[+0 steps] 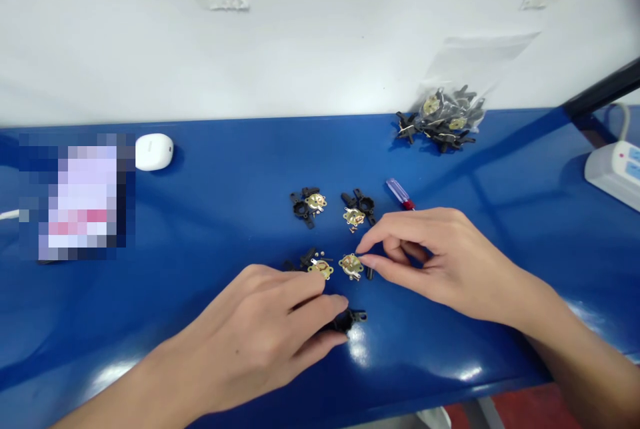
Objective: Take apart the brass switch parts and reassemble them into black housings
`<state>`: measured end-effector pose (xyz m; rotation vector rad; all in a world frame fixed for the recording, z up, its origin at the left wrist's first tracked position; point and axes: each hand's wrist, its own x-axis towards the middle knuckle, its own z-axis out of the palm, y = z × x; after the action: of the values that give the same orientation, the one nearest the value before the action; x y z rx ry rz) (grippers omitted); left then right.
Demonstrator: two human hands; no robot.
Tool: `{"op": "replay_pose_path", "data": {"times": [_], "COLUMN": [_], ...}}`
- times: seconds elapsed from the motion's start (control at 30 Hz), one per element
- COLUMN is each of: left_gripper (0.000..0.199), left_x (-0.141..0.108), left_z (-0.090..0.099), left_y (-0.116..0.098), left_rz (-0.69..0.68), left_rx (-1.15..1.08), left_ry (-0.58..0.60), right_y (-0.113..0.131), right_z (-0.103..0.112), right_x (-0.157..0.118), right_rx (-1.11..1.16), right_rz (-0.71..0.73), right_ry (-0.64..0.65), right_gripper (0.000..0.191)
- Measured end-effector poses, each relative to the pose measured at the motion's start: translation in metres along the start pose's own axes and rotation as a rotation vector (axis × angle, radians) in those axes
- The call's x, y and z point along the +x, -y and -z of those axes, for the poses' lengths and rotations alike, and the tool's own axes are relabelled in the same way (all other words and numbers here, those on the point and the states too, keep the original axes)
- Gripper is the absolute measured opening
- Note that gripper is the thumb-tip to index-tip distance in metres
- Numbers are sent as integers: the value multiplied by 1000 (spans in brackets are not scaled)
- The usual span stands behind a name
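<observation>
Head view, looking forward and down on a blue surface (210, 169): we see the left hand (250, 329) at lower centre, its fingers curled over a black plastic bracket (347, 321). Its grip appears closed on the bracket, though the fingers hide much of it. The right hand (430, 262) comes in from the right, with its grip partly open. Its thumb and forefinger reach a brass disc (351, 266) lying on the surface, but we cannot tell whether they have hold of it.

Just left of that disc lies a second brass disc (321, 269) among small metal bits and black pieces. Beyond them are two sets of black plastic parts with brass discs (307, 205) (357, 210). Near the right hand lies a screwdriver with a blue and red handle (399, 193). Further back is a clear bag of similar parts (443, 119), with a white oval object (154, 151) to the left and a power strip (615, 172) to the right.
</observation>
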<state>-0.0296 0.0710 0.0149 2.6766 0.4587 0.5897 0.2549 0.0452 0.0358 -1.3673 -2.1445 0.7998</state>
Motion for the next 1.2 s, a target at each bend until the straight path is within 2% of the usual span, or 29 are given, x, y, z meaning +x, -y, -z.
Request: {"op": "replay_pose_path", "data": {"times": [0.5, 0.8, 0.97, 1.07, 1.2], "left_gripper": [13, 15, 21, 26, 22], "left_x": [1, 0, 2, 3, 2], "left_z": [-2, -2, -2, -1, 2], "left_y": [1, 2, 2, 0, -8], "left_rz": [-40, -55, -55, -32, 53], "left_rx": [29, 18, 19, 38, 52], "left_ry": [-2, 0, 5, -29, -181], "right_y": [-3, -7, -10, -9, -4], "right_z": [2, 9, 10, 13, 15], "right_x": [-2, -3, -3, -4, -5], "right_rx": [-5, -60, -20, 53, 175], "right_rz": [-41, -156, -193, -208, -185], "right_ry": [82, 155, 185, 194, 123], "right_gripper": [4, 19, 20, 22, 19]}}
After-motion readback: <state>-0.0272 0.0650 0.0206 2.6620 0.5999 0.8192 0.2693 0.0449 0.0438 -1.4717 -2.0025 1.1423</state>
